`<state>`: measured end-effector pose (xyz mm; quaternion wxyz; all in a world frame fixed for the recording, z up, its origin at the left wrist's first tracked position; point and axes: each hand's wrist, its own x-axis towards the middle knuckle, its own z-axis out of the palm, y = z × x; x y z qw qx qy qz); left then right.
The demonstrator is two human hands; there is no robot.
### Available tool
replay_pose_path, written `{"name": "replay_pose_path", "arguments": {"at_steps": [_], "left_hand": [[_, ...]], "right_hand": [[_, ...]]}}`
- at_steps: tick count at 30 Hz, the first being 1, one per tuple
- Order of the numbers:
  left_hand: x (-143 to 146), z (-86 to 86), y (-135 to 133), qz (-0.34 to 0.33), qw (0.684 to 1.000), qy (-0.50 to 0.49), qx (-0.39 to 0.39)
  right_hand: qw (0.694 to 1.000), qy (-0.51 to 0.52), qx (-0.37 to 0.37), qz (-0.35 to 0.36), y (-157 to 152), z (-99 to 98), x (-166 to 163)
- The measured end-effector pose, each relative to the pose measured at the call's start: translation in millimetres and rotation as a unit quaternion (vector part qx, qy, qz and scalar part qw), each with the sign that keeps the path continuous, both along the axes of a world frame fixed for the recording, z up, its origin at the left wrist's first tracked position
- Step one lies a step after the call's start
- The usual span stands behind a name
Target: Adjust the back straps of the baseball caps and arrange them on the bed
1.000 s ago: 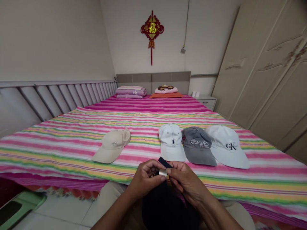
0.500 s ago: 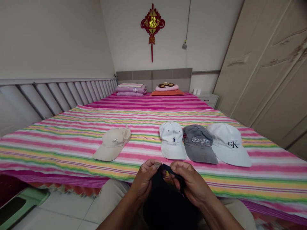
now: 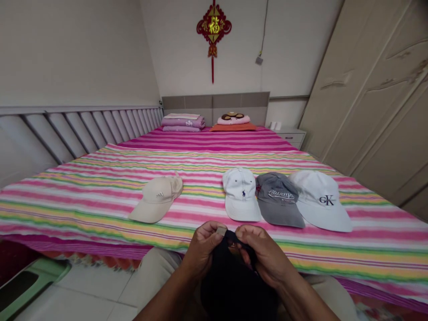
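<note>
A black cap [image 3: 237, 285] hangs between my hands over my lap, its back strap uppermost. My left hand [image 3: 205, 247] pinches the strap's left end at a small metallic-looking buckle. On the other side, my right hand [image 3: 264, 252] grips the strap between thumb and fingers. Beyond them on the bed lie a white cap [image 3: 241, 194] with a small dark emblem, a grey cap [image 3: 279, 200] with white lettering, and a larger white cap [image 3: 321, 200] marked CK, side by side. Apart to the left sits a beige cap [image 3: 156, 198].
A striped sheet [image 3: 100, 196] covers the bed. Folded purple bedding [image 3: 183, 122] and a pink pillow [image 3: 234, 119] lie by the headboard [image 3: 187, 103]. A green stool [image 3: 43, 281] stands on the floor at left; a wardrobe [image 3: 364, 89] rises at right.
My hands stay on the cap's strap, with the right fingers shifted slightly left toward the left hand. The view has tilted slightly; the caps on the bed have not moved.
</note>
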<state>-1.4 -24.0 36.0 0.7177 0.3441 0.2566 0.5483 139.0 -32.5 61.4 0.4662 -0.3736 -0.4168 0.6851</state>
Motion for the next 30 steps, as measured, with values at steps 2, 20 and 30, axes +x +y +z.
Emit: {"name": "replay_pose_path", "arguments": {"at_steps": [2,20,30], "left_hand": [[-1.1,-2.8,0.5,0.005,1.0,0.008,0.018],[-8.9,-4.2,0.7,0.008,0.988,0.108,0.109],[-9.9,-1.3,2.5,0.016,0.982,0.126,0.142]], "right_hand": [[1.0,-0.014,0.005,0.008,0.1,0.0,0.4],[0.999,-0.016,0.001,0.037,-0.1,-4.6,0.7],[0.997,-0.017,0.007,0.078,0.6,-4.5,4.5]]}}
